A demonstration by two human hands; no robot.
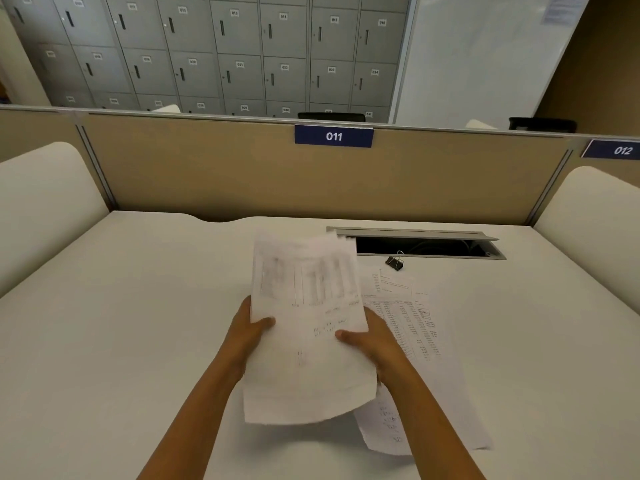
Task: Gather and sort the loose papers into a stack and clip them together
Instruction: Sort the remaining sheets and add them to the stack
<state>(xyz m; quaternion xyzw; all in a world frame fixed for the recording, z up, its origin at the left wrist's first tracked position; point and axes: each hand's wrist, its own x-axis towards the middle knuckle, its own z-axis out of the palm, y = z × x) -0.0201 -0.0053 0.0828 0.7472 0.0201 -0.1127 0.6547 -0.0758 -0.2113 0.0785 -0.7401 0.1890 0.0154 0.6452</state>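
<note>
A bundle of held papers (304,327) is gripped above the desk (121,306) by both hands, the left hand (247,336) pinching the left edge and the right hand (372,341) the right edge, thumbs on top. The long axis is pointed away from the body, the lower edge sagging a bit, so thin floppy printed sheets, blurred. More loose sheets (412,327) are left flat on the desk just to the right, partly tucked under the bundle, so the right hand is judged nearer. A small black binder clip (395,262) with wire handles is parked beyond them, beside the cable slot (426,245).
</note>
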